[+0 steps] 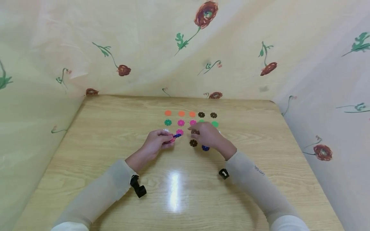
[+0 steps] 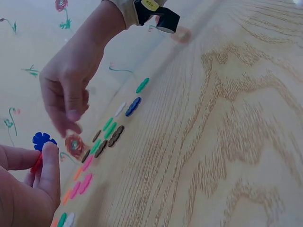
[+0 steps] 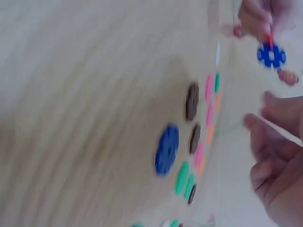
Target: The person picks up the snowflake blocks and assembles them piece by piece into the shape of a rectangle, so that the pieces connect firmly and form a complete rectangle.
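My left hand (image 1: 157,141) pinches a red snowflake disc (image 2: 36,164) between thumb and fingers, above the near-left edge of the laid-out discs. A blue snowflake disc (image 2: 41,139) with a notched rim is joined to it at an angle and sticks out past the fingertips. To the right, my right hand (image 1: 209,136) hangs over the discs with its fingers loosely bent. In the right wrist view its thumb and forefinger stand apart with nothing between them. It is nearest to the brown discs (image 1: 193,143) and covers part of the group.
Several discs lie flat in rough rows on the wooden table (image 1: 173,163): orange (image 1: 181,113), pink (image 1: 180,123), teal (image 1: 168,122), light green (image 1: 215,124), brown, white and one blue disc (image 1: 205,148). A flower-patterned sheet (image 1: 144,48) rises behind and at both sides.
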The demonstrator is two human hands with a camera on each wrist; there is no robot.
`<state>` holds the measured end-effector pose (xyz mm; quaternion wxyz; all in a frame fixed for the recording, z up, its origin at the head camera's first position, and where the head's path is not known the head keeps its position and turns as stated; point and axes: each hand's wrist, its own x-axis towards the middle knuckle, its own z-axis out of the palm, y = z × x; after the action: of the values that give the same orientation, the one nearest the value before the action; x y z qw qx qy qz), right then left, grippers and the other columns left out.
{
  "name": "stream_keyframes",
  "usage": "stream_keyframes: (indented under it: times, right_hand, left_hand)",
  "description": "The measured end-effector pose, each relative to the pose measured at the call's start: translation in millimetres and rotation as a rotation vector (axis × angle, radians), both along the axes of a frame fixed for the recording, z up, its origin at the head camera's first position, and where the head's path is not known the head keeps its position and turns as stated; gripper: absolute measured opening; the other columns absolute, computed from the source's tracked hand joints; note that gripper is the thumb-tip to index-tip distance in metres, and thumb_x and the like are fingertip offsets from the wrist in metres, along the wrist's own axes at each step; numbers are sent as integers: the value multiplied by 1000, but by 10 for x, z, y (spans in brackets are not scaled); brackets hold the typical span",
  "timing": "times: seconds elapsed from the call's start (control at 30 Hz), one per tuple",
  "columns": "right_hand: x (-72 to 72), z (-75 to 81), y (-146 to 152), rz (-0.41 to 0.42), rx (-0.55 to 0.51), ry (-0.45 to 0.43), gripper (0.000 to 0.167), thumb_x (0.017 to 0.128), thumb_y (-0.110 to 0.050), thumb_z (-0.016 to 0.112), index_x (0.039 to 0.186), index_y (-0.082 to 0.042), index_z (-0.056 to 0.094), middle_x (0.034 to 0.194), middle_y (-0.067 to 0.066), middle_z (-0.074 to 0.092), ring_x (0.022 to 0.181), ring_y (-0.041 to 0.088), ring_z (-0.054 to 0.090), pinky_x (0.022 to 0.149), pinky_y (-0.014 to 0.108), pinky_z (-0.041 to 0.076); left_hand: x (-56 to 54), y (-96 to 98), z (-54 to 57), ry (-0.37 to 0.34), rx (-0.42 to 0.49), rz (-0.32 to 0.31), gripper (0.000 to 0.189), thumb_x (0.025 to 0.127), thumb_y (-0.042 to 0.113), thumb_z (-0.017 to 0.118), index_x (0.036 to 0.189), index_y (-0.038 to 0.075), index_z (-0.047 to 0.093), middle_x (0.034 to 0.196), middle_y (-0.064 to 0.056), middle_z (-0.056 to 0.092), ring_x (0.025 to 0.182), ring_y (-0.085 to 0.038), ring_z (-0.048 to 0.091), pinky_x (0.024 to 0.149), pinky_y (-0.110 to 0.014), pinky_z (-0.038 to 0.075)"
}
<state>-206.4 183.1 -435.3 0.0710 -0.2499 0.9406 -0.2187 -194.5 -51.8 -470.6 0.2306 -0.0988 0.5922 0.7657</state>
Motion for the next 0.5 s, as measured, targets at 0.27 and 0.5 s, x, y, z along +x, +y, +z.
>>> stream_keyframes:
  times: [0.27, 0.5]
  right_hand:
    - [12, -132, 48, 61, 270, -41, 29, 90, -10, 72, 118, -10, 73, 115, 9, 67, 92, 21, 65, 66, 31, 57]
    - [-1, -219, 33, 55, 274, -89, 16, 92, -13, 73, 108, -11, 68, 100, 2, 61, 84, 16, 58, 72, 33, 55]
  left_hand:
    - [-10, -43, 21, -17, -9, -18, 21, 97, -2, 63, 117, -7, 62, 106, -19, 67, 89, -23, 71, 84, -34, 60]
    - [-35, -17, 39, -23, -10, -40, 25, 97, -2, 63, 122, -8, 64, 109, -19, 67, 89, -23, 71, 83, -33, 60]
